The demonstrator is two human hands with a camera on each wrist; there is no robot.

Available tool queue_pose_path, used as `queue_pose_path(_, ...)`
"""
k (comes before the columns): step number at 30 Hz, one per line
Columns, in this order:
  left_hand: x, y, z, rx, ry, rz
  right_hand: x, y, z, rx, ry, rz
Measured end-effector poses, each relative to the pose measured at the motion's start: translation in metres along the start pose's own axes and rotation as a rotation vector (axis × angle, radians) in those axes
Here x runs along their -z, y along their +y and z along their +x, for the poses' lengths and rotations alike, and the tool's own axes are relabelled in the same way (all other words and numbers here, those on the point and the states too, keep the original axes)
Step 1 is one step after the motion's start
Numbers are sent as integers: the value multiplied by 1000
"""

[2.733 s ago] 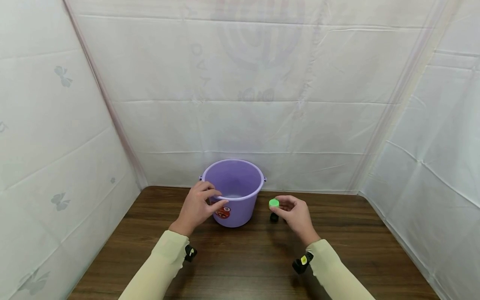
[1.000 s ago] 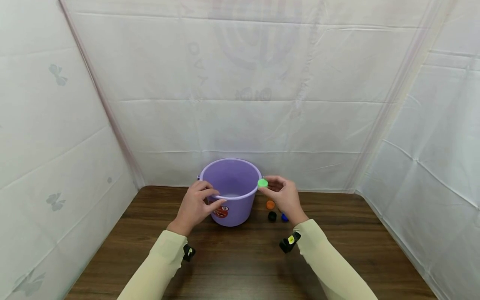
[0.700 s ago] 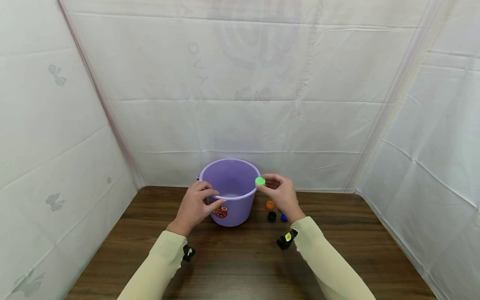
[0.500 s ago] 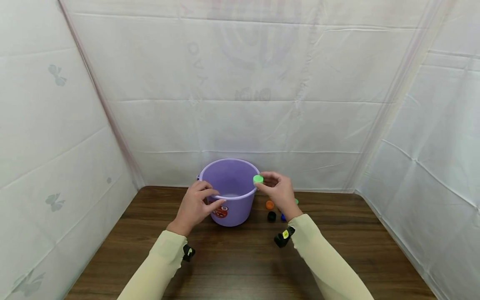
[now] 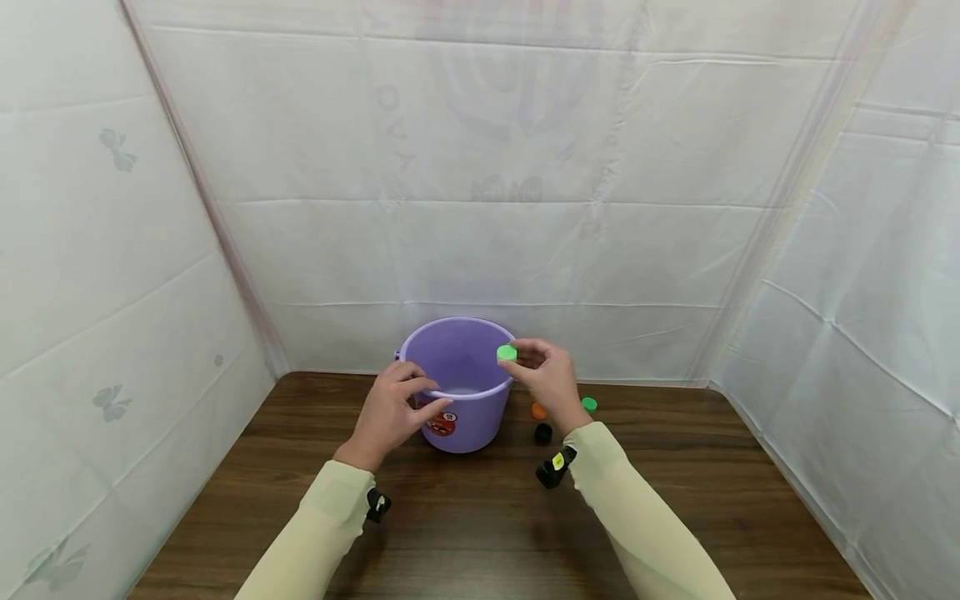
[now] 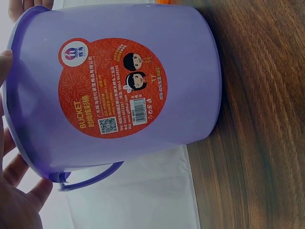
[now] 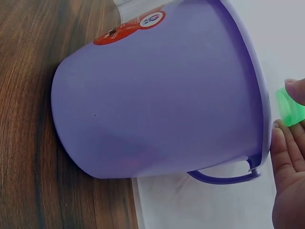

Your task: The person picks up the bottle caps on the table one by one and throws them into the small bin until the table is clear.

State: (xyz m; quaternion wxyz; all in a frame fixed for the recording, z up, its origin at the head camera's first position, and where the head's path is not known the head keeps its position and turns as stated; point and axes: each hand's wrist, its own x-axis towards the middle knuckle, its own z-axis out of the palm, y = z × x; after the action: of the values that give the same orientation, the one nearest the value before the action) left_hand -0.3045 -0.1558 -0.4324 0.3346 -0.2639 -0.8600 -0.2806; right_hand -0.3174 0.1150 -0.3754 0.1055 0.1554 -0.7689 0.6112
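A purple bucket (image 5: 474,421) with a red round label (image 6: 112,88) stands upright on the table. My left hand (image 5: 386,417) holds its front-left rim, the thumb at the front and the fingers along the edge. My right hand (image 5: 551,379) pinches a bright green bottle cap (image 5: 507,354) between thumb and fingers, above the right side of the bucket's mouth. In the right wrist view the green cap sits just past the rim, partly covered by the thumb. What lies deep inside the bucket is hidden.
Beneath the right wrist on the brown wooden table (image 5: 465,525) lie an orange cap (image 5: 539,411), a black cap (image 5: 543,433) and another green cap (image 5: 589,405). White cloth walls (image 5: 480,250) enclose the table at the back and sides.
My right hand has lifted the green cap from the table beside the bucket and carried it left over the rim. The blue cap is now covered by the wrist. My left hand stays in place.
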Motion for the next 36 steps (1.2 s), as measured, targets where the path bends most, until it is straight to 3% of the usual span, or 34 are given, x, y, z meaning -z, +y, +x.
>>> queue_pose_path(9,0,1,1,-5,1,0,-6,30,17,60,29,-11)
queue_pose_path(16,0,2,1,-1,-1,-1,-10,24,20,100,51,-22)
queue_pose_path(36,2,4,-2,-4,7,4,-22,24,24,88,43,-28)
